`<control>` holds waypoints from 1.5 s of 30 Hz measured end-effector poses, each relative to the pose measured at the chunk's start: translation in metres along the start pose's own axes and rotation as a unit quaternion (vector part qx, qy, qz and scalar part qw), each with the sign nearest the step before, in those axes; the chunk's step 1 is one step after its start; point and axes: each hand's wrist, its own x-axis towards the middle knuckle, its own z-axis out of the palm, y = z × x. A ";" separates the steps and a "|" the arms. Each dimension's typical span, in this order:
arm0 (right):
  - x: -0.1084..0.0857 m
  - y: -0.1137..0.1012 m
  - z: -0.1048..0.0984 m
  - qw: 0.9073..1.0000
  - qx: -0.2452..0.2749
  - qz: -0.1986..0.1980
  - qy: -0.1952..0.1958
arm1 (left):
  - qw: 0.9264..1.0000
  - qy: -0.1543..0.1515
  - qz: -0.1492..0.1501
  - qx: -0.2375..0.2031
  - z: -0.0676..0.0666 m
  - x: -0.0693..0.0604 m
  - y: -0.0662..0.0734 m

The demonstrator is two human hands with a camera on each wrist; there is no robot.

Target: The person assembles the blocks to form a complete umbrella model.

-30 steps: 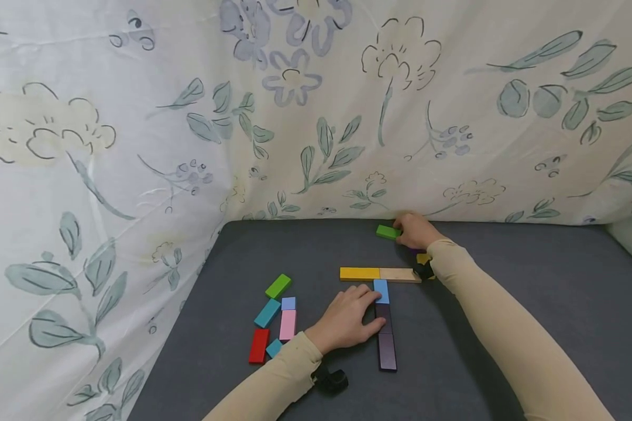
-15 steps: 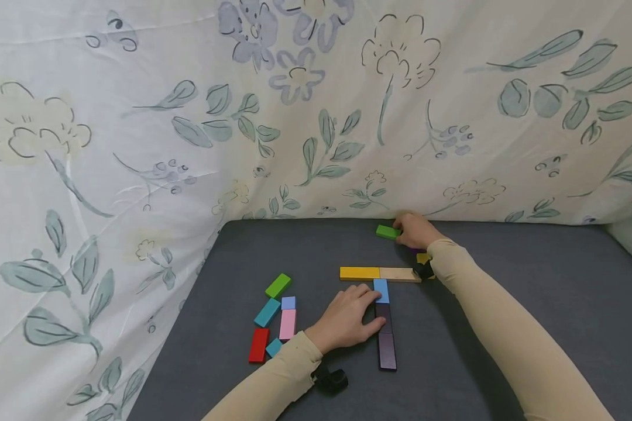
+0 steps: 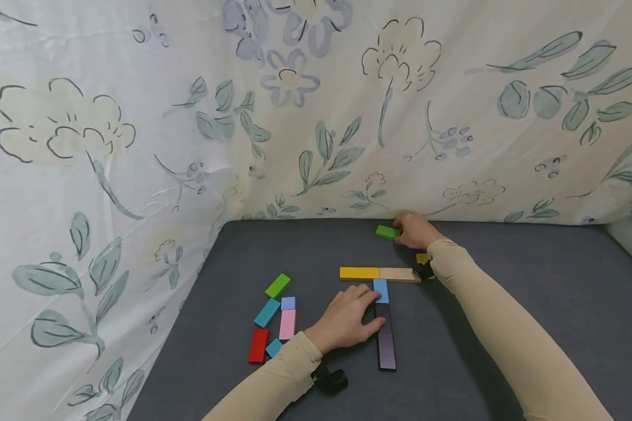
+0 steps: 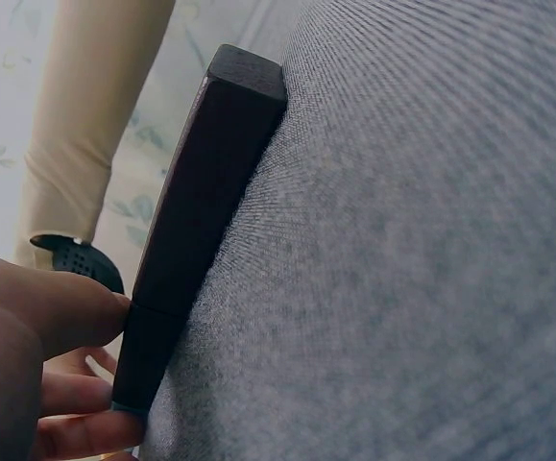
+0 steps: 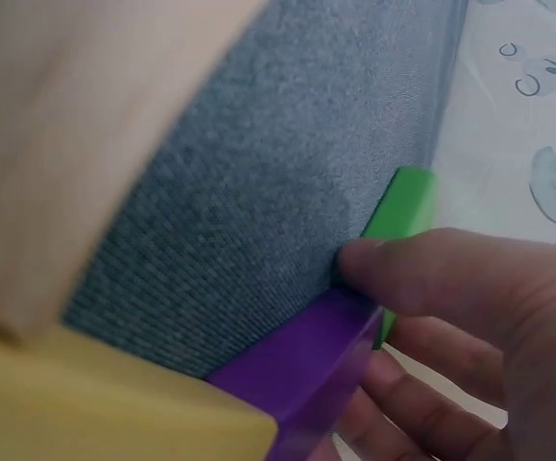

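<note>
In the head view the left hand (image 3: 346, 316) touches the left side of a column made of a light blue block (image 3: 381, 290), a dark block (image 3: 383, 318) and a purple-grey block (image 3: 387, 351). Its thumb and fingers rest along the blocks, seen close in the left wrist view on the dark block (image 4: 201, 192). At the back, the right hand (image 3: 416, 230) grips a green block (image 3: 387, 232) between thumb and fingers. In the right wrist view that green block (image 5: 402, 206) meets the end of a purple block (image 5: 306, 351), which adjoins a yellow block (image 5: 124, 403).
A yellow block (image 3: 359, 273) and a pale wooden block (image 3: 398, 275) lie end to end above the column. Left of the left hand lie a green block (image 3: 278, 286), a red block (image 3: 258, 345), a pink block (image 3: 288, 324) and several blue ones. A floral cloth hangs behind.
</note>
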 end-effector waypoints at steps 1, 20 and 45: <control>-0.001 0.000 -0.001 1.000 0.002 0.001 0.000 | 1.000 -0.001 -0.001 0.000 0.000 0.000 0.000; -0.077 0.006 -0.028 0.997 0.036 0.035 0.067 | 1.000 0.005 0.004 0.000 0.001 -0.001 0.001; -0.171 -0.052 0.038 0.985 -0.005 -0.166 0.044 | 1.000 -0.002 -0.003 -0.011 0.003 0.000 0.001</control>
